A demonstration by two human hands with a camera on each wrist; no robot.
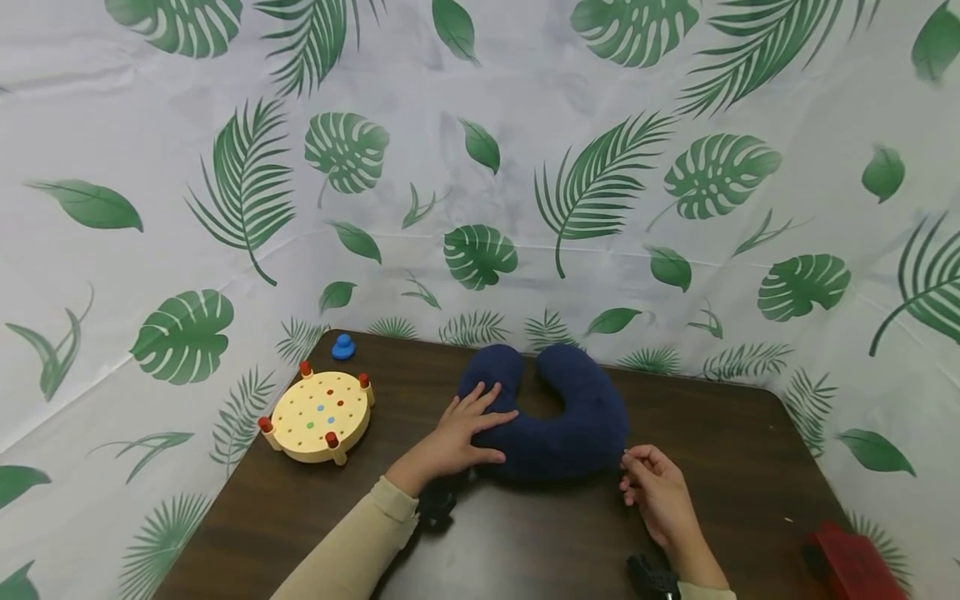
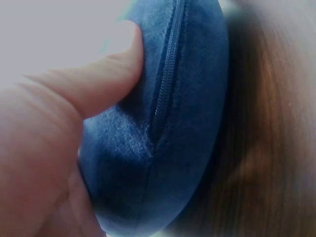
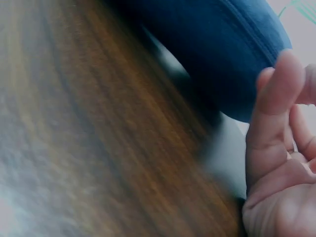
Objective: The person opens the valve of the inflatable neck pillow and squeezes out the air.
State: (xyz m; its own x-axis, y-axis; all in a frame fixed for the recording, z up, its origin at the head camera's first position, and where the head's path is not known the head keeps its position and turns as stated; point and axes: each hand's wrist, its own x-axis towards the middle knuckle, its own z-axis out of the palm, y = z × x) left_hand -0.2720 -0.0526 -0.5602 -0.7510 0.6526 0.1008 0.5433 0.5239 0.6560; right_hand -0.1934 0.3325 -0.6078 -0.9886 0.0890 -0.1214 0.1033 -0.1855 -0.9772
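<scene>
A navy blue U-shaped neck pillow lies on the table, its opening toward the wall. My left hand rests on its left arm with fingers spread and fairly straight. In the left wrist view the thumb presses the pillow's side beside a zipper, whose teeth look joined there. My right hand is at the pillow's right edge, thumb and index fingertips together at the zipper line. Something tiny and light shows at those fingertips; the fingers mostly hide it. In the right wrist view, a seam runs toward these fingers.
On the dark wooden table, a round yellow pegboard with red-topped legs stands at the left. Behind it is a small blue knobbed piece. A red object sits at the front right corner. Leaf-printed cloth hangs behind the table.
</scene>
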